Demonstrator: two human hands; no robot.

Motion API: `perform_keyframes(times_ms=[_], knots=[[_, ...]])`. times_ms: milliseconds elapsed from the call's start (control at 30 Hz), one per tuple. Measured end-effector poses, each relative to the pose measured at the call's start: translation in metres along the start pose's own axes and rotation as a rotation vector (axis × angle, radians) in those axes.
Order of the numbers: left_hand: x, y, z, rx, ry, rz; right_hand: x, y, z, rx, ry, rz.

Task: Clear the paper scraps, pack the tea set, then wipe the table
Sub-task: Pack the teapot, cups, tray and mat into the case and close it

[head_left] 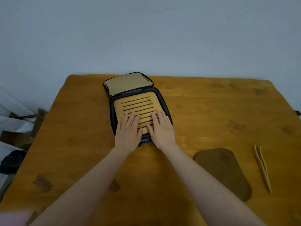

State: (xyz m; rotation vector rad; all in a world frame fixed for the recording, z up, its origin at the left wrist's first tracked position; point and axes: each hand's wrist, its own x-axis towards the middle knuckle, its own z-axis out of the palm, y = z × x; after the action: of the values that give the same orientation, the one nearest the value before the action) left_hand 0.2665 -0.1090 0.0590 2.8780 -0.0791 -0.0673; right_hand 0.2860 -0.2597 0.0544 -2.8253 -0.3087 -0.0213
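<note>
1. The slatted bamboo tea tray [135,103] lies inside the open black zip case [164,101] (its tan-lined lid [128,84] is folded back on the far side).
2. The left hand [128,130] and right hand [162,130] press flat on the tray inside the case, fingers straight, grasping nothing.
3. Right of the case lies a brown mat [223,172], and the bamboo tongs [262,167] lie farther right.

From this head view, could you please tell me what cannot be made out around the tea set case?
Head view throughout:
Whatever lies under the bamboo tray in the case: hidden by the tray.
The tray's near edge: covered by the left hand and right hand.
The emblem on the brown mat: too small to read.
The pale shape at the bottom-left corner: blurred, cut off by the frame.
</note>
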Motion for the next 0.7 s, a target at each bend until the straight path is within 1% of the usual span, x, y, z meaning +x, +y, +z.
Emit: perform_keyframes(times_ms=[67,133,267,400,533,600,700], knots=[[-0.006,0.013,-0.001,-0.038,0.090,-0.012,-0.015,0.005,-0.005,0.023,0.105,-0.002],[-0.013,0.032,0.001,-0.062,0.161,0.033,-0.033,0.016,-0.010,0.031,0.170,0.034],[-0.035,0.075,0.019,-0.117,0.180,0.096,-0.062,0.043,-0.017,0.006,0.178,0.118],[-0.060,0.126,0.046,-0.141,0.150,0.135,-0.091,0.083,-0.026,-0.038,0.163,0.150],[-0.079,0.193,0.067,-0.171,0.110,0.130,-0.121,0.131,-0.039,-0.025,0.095,0.150],[-0.085,0.227,0.077,-0.192,0.085,0.096,-0.137,0.158,-0.047,-0.035,0.051,0.150],[-0.093,0.270,0.095,-0.205,0.011,-0.020,-0.161,0.200,-0.061,-0.079,-0.048,0.148]])
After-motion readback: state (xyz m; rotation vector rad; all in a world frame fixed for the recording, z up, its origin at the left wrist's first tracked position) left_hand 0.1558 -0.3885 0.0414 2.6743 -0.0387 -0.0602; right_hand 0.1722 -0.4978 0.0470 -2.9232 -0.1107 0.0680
